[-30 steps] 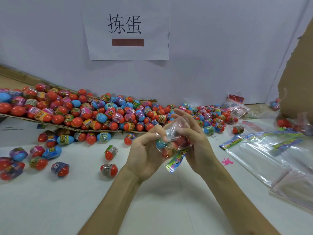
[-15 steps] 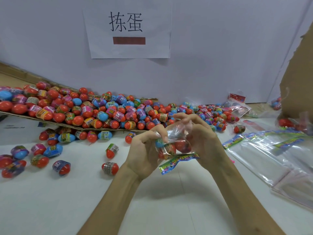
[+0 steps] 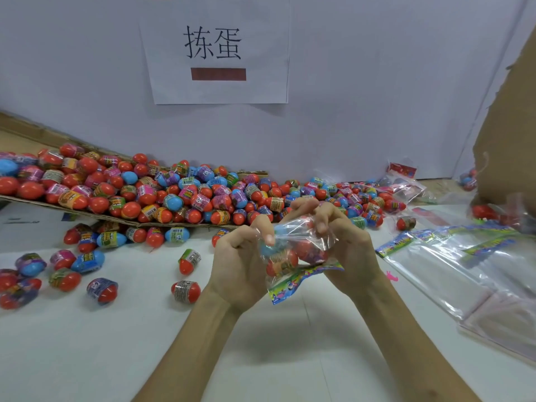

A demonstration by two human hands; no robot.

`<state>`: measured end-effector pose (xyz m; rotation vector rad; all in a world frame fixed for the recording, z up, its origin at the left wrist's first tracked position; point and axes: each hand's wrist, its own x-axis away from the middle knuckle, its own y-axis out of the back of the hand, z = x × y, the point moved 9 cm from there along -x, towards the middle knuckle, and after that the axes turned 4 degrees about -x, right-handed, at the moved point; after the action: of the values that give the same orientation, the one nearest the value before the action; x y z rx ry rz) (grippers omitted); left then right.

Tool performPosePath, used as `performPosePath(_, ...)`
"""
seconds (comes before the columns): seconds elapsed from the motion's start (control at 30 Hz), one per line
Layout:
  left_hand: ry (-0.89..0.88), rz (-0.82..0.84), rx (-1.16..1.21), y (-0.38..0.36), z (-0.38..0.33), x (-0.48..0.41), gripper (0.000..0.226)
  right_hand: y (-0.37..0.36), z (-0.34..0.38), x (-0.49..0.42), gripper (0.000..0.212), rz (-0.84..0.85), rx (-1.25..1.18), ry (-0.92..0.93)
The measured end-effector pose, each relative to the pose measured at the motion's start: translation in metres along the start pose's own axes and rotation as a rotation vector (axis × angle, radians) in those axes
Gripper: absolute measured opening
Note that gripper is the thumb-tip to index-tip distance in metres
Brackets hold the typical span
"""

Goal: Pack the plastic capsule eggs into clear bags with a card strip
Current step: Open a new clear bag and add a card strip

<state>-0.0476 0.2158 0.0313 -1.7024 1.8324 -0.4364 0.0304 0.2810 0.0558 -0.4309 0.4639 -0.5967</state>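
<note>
Dead centre, lifted clear of the white table [image 3: 87, 343]: a clear bag [image 3: 304, 239] holding a few capsule eggs [image 3: 282, 261], red ones and at least one blue, the film too crinkled for an exact count. Along the bag's 6 o'clock edge, a printed card strip [image 3: 301, 278], slanted, low end toward 7 o'clock. Clasped from 9 o'clock by the left hand [image 3: 237, 268], fingers curled onto the film with a fingertip pressed to it. Nipped from 3 o'clock by the right hand [image 3: 348, 248], fingertips bunching the plastic near 12 o'clock. Probably at the stage of settling the eggs and closing up; impossible to tell the mouth end, or sealed from unsealed.

Plenty to go wrong from here. Slick film over round, hard shells: easy to lose the pinch and drop the lot. Too hard a squeeze at 12 o'clock: likely to split the thin plastic or push an egg out through any open end. Uneven pull between the two hands: likely to twist the strip askew or crease it.

Outward at 8 o'clock, two loose eggs [image 3: 185, 291] on the table. Toward 9 and 10 o'clock, more strays and the big pile [image 3: 174, 195] on a cardboard sheet [image 3: 17, 132]. At 3 o'clock, a stack of empty bags [image 3: 464, 262]. At 12 o'clock, a paper sign [image 3: 216, 91] on the wall.
</note>
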Motion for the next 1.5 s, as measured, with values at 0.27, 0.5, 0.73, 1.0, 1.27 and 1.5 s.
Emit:
performPosePath(0.27, -0.030, 0.021, 0.010, -0.003, 0.001, -0.003, 0.035, 0.001, -0.003, -0.001, 0.025, -0.007, -0.007, -0.006)
performPosePath(0.5, 0.035, -0.045, 0.058, 0.002, 0.005, -0.004, 0.032, 0.006, -0.003, -0.003, 0.025, -0.078, 0.098, 0.040)
performPosePath(0.73, 0.082, -0.104, -0.061, 0.010, 0.012, -0.002, 0.048, 0.010, -0.007, -0.003, 0.022, -0.132, 0.134, 0.050)
performPosePath(1.0, -0.015, 0.047, -0.052, 0.002, 0.002, -0.002, 0.032, 0.000, -0.007, 0.000, 0.021, -0.091, 0.049, -0.011)
performPosePath(1.27, -0.081, 0.014, 0.050, 0.016, -0.009, 0.001, 0.052, -0.004, -0.021, -0.003, 0.036, -0.044, -0.041, -0.077)
performPosePath(1.5, -0.026, -0.060, -0.002, 0.022, -0.007, -0.001, 0.108, 0.002, -0.029, -0.003, 0.051, -0.106, 0.034, -0.159)
